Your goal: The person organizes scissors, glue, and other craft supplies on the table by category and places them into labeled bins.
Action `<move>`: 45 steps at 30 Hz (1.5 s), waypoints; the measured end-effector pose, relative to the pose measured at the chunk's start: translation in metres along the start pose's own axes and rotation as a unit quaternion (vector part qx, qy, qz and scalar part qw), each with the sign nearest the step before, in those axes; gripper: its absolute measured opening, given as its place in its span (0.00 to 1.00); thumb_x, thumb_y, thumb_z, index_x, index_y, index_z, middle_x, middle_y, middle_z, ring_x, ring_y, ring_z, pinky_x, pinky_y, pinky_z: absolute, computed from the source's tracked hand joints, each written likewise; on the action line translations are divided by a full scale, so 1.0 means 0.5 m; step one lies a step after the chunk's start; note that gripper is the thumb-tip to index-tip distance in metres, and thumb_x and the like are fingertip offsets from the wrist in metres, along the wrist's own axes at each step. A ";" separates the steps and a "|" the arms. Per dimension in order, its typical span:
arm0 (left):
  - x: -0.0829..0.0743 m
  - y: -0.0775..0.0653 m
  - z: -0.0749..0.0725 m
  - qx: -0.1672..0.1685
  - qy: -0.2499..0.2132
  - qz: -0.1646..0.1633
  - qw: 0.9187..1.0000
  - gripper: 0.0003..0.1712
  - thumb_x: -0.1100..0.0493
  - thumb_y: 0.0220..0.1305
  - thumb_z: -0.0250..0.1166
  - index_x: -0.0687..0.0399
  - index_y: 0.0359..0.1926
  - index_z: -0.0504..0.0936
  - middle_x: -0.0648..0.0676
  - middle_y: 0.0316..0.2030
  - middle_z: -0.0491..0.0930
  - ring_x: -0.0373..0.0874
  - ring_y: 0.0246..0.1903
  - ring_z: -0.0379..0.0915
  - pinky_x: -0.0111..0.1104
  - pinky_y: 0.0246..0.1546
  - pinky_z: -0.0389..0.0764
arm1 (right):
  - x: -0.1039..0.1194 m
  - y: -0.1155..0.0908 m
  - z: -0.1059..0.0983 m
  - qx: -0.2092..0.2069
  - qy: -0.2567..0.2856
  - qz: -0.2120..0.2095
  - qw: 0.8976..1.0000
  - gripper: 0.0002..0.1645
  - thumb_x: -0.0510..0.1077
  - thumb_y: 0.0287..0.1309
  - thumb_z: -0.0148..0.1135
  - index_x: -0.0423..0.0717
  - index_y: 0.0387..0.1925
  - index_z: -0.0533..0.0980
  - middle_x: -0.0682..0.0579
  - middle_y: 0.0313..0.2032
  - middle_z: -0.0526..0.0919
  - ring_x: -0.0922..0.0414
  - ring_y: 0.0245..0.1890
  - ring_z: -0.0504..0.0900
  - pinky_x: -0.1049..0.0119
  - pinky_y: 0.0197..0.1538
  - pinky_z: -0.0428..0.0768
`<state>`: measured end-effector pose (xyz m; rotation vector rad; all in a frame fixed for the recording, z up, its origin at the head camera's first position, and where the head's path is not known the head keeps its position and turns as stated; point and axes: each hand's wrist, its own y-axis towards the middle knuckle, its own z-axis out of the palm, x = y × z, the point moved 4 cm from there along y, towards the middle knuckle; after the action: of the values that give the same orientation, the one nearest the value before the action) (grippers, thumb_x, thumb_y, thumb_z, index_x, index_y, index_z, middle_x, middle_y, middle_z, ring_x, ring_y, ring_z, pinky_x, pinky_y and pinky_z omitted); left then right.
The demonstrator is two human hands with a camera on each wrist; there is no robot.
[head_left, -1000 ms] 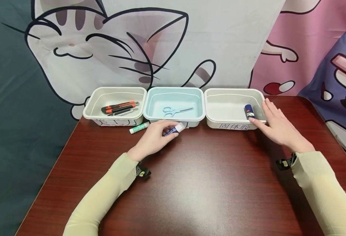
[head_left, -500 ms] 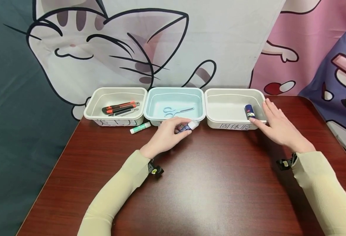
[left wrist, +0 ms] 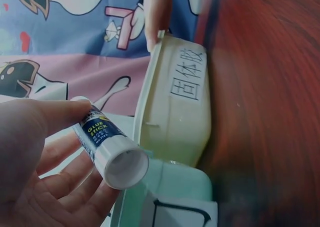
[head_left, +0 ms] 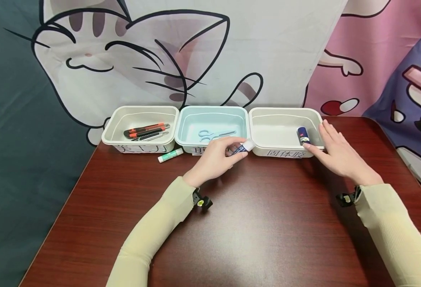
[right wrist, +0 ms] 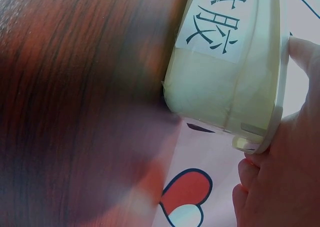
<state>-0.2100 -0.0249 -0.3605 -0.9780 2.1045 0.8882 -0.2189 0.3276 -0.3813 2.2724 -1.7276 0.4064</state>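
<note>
My left hand [head_left: 215,158] pinches a glue stick [head_left: 243,147] between thumb and fingers, over the front rim of the middle light-blue bin [head_left: 214,111]. In the left wrist view, the glue stick [left wrist: 100,129] has a dark blue label and a white end facing the camera. My right hand [head_left: 344,159] rests on the right end of the cream right-hand bin [head_left: 285,153], its fingers straight along the side and its thumb at the front rim. Inside that bin, near the right end, lies another dark blue glue stick [head_left: 303,135].
Light-blue scissors [head_left: 215,135] lie in the middle bin. The left cream bin [head_left: 138,109] holds several utility knives [head_left: 147,130]. In front of the bins, a green-and-white glue stick [head_left: 170,155] lies on the brown table [head_left: 253,223]. A printed cloth [head_left: 282,48] hangs behind.
My left hand has carried the glue stick rightward along the front of the middle bin, toward the right-hand bin. My right hand has stayed in place on the right-hand bin.
</note>
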 end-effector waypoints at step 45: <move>0.007 0.192 0.019 -0.099 -0.098 -0.130 0.982 0.26 0.52 0.70 0.68 0.50 0.66 0.78 0.48 0.42 0.85 0.39 0.43 0.80 0.28 0.42 0.78 | 0.003 -0.001 -0.001 -0.003 -0.004 -0.006 1.000 0.54 0.63 0.74 0.51 0.28 0.77 0.42 0.34 0.78 0.35 0.41 0.78 0.36 0.44 0.75 0.34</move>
<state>-0.2874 0.0285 -0.3399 -1.1843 1.7016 1.0252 -0.2181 0.3265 -0.3802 2.2812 -1.7161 0.3909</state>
